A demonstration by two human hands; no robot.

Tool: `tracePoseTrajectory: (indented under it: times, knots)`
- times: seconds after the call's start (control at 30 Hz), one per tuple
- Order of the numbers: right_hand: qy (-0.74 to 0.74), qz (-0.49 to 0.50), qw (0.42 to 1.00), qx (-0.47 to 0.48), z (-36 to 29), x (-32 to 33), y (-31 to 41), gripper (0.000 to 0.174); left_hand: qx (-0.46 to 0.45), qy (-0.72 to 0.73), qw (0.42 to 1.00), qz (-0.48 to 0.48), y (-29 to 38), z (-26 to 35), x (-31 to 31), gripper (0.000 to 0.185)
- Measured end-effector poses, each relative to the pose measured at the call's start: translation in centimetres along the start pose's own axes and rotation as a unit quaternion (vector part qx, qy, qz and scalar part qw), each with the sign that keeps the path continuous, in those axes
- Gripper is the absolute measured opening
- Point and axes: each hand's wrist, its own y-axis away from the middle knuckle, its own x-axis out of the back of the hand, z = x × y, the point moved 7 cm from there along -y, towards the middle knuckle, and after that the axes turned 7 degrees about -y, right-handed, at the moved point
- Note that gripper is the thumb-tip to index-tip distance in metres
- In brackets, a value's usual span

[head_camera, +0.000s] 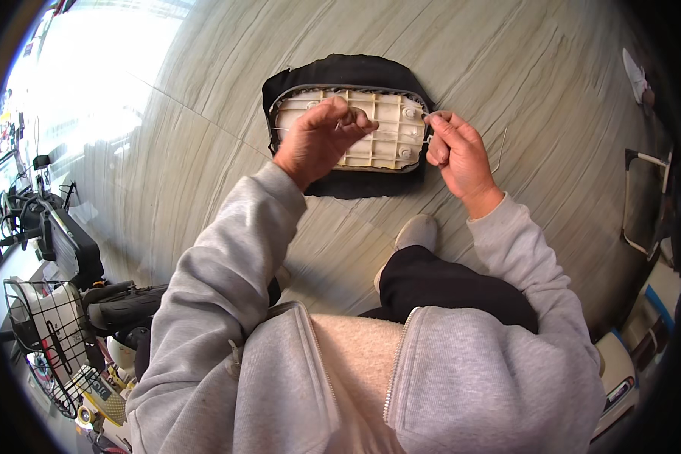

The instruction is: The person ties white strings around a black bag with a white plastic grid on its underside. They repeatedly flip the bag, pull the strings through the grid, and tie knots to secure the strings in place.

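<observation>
A vehicle-type seat lies upside down on the floor, its ribbed white plastic base (369, 144) facing up. Black cover material (363, 71) spreads out around the base. Over the left half of the base is my left hand (320, 133), its fingers curled and blurred; whether they hold something thin I cannot tell. My right hand (459, 150) pinches the cover's edge at the right end of the seat, thumb against forefinger. A thin pale strand (504, 148) shows just right of that hand, and its connection is unclear.
My shoe (417, 232) is on the tiled floor (221, 113) just below the seat. A black wire basket (48, 340) and parked scooters or bikes (62, 238) stand at left. At right are a metal frame (627, 198) and another person's white shoe (634, 75).
</observation>
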Motion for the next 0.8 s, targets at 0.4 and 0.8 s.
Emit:
tracePoseTrajectory:
  times: [0.4,0.8]
  knots:
    - [0.032,-0.029,0.999,0.011,0.6,-2.8,0.9,0.010,0.001,-0.128,0.982,0.136,-0.2,-4.1,-2.9,0.018]
    - [0.222,-0.021,0.974,0.041,0.0,-2.4,0.7,0.030,-0.026,-0.247,0.964,0.093,-0.1,-3.5,-2.6,0.008]
